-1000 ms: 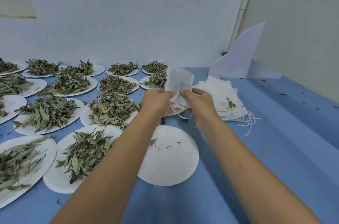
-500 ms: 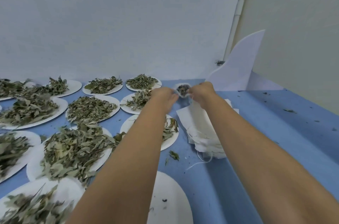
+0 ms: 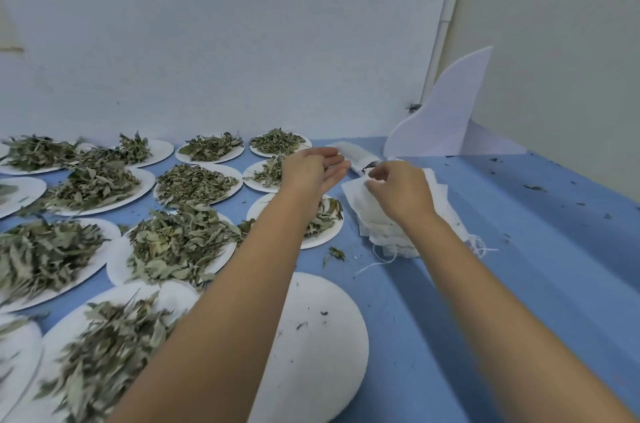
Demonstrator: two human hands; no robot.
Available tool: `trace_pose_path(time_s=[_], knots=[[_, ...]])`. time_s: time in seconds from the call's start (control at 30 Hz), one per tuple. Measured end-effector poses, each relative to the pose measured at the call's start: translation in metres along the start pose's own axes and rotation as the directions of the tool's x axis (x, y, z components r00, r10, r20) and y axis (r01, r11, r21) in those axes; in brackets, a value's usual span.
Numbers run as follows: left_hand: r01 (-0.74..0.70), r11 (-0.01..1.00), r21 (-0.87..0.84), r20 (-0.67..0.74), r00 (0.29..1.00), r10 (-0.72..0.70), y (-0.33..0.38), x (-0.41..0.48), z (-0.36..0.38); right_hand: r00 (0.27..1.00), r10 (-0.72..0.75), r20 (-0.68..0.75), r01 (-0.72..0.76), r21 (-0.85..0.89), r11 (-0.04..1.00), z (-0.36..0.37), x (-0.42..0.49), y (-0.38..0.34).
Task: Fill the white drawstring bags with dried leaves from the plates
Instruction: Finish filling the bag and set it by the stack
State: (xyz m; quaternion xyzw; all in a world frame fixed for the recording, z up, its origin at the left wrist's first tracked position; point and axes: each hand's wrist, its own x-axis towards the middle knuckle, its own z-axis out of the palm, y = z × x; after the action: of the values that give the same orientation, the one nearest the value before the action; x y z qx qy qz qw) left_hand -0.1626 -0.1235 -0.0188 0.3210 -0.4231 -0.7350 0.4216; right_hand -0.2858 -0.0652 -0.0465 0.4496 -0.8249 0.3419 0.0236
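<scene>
A filled white drawstring bag (image 3: 354, 154) lies at the back of the table, dark leaves showing at its mouth. Just in front of it sits a stack of empty white bags (image 3: 382, 235) with loose strings. My right hand (image 3: 401, 195) hovers over the stack's far edge, fingers curled and pinching white fabric beside the filled bag's mouth; which bag it belongs to I cannot tell. My left hand (image 3: 311, 173) is held flat with straight fingers, apart from the bags and holding nothing. Several plates of dried leaves (image 3: 180, 242) fill the left side.
An empty white plate (image 3: 322, 346) lies near me between my arms. A nearly bare plate (image 3: 320, 241) sits under my left wrist. A curved white board (image 3: 446, 121) leans in the back corner. Leaf crumbs dot the blue table (image 3: 519, 266) on the right.
Both hands carried the filled bag back and set it down behind the stack. My left hand has let go and opened; my right hand has dropped onto the stack.
</scene>
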Motion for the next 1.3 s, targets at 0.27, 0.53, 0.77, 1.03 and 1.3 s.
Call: trace_pose_path(time_s=[0.27, 0.53, 0.77, 1.03, 1.3], knots=[[0.005, 0.996, -0.084, -0.053, 0.999, -0.009, -0.007, -0.037, -0.025, 0.993, 0.015, 0.116, 0.036, -0.418, 0.908, 0.014, -0.048, 0.002], [0.106, 0.994, 0.019, -0.048, 0.993, -0.105, -0.028, -0.046, -0.020, 0.981, -0.029, -0.191, 0.000, -0.149, 0.989, 0.015, -0.063, 0.012], [0.053, 0.939, 0.339, -0.033, 0.998, -0.044, -0.046, -0.033, 0.000, 0.956, -0.110, -0.272, 0.113, -0.004, 0.994, 0.017, -0.070, 0.014], [-0.176, 0.783, 0.597, -0.149, 0.934, 0.324, -0.041, -0.032, -0.003, 0.977, -0.089, -0.193, 0.063, -0.137, 0.989, 0.019, -0.070, 0.031], [-0.199, 0.891, 0.408, -0.340, 0.872, 0.351, -0.021, -0.034, -0.030, 0.993, -0.006, -0.116, -0.019, -0.210, 0.978, 0.022, -0.068, 0.037]])
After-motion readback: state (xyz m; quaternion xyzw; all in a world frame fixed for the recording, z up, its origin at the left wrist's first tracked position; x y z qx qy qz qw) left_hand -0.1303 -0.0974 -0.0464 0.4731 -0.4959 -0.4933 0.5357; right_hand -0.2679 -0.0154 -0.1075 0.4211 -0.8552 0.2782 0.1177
